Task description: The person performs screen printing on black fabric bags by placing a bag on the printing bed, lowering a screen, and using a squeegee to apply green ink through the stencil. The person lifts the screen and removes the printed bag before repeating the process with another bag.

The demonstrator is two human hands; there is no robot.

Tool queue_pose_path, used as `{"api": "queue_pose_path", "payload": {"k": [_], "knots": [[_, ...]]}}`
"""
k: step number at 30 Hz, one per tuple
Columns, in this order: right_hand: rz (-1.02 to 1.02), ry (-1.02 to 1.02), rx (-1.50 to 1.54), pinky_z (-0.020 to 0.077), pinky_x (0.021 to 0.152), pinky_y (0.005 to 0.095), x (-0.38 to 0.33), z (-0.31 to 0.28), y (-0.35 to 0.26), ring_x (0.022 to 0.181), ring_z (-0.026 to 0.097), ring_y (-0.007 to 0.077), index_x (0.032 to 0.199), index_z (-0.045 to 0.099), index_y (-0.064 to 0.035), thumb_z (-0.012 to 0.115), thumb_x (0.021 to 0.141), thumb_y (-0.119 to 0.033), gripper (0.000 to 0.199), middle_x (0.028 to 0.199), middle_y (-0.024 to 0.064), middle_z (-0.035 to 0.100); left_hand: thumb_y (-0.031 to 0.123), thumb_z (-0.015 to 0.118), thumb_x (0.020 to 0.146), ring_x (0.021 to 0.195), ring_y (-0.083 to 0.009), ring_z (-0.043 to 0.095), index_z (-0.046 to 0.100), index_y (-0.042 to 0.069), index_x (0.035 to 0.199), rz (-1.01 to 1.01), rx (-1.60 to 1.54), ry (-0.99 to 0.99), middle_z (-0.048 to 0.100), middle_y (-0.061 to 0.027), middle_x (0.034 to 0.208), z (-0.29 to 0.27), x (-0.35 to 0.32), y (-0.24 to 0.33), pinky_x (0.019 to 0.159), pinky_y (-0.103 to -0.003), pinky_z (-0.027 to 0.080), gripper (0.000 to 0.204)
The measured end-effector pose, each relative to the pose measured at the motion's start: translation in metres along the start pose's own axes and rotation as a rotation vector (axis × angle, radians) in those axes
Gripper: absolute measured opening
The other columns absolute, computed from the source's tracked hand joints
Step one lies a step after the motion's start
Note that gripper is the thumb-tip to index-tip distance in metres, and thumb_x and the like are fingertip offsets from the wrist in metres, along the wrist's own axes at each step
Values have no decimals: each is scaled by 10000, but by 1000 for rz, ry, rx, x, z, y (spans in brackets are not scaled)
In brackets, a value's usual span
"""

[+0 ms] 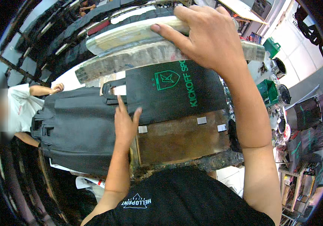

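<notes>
My right hand [210, 35] is closed over the upper edge of a screen printing frame [169, 54], which is tilted up at the far side. Its wood is stained grey and the mesh border is taped. Below it, a black fabric bag [161, 101] with a green shield and green lettering lies on a brown printing board [180, 141]. My left hand [125, 122] is at the bag's left edge, near its handle [110, 90], fingers apart. Whether its fingertips touch the fabric I cannot tell.
A pile of black bags [78, 128] lies to the left, with a person [22, 109] in white beside it. Small pale squares [201, 120] mark the board. Green containers [270, 47] and ink cans [280, 67] stand at right, near printed bags [307, 113].
</notes>
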State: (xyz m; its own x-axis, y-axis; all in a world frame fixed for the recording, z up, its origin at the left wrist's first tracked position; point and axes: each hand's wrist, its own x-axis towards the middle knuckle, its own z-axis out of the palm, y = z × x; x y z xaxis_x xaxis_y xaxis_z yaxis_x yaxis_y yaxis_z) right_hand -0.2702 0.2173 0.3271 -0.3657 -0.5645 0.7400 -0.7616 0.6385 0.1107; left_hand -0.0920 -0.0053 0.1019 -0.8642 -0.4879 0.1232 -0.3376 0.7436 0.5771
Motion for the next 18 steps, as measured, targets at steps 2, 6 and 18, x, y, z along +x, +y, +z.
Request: {"api": "queue_pose_path", "payload": {"k": [2, 6, 18], "knots": [[38, -89, 103, 502, 855, 489, 12, -5, 5, 669, 629, 271, 754, 635, -37, 482, 1023, -655, 691, 673, 118, 629, 353, 758, 948, 1075, -453, 593, 195, -15, 1642, -73, 298, -47, 545, -315, 1262, 34, -19, -36, 1002, -506, 482, 966], [78, -98, 149, 492, 889, 541, 22, -3, 13, 659, 645, 285, 734, 637, -36, 492, 1019, -647, 689, 670, 126, 644, 227, 736, 957, 1046, -448, 600, 221, -11, 1634, -58, 276, -66, 568, -305, 1194, 50, -14, -35, 949, -517, 495, 884], [63, 18, 61, 562, 805, 502, 28, 10, 16, 810, 728, 390, 891, 775, -53, 553, 949, -709, 696, 791, 204, 731, 42, 569, 975, 810, -115, 533, 660, 13, 1333, 247, -372, 195, 638, -56, 931, -44, 76, 6, 766, -282, 476, 370]]}}
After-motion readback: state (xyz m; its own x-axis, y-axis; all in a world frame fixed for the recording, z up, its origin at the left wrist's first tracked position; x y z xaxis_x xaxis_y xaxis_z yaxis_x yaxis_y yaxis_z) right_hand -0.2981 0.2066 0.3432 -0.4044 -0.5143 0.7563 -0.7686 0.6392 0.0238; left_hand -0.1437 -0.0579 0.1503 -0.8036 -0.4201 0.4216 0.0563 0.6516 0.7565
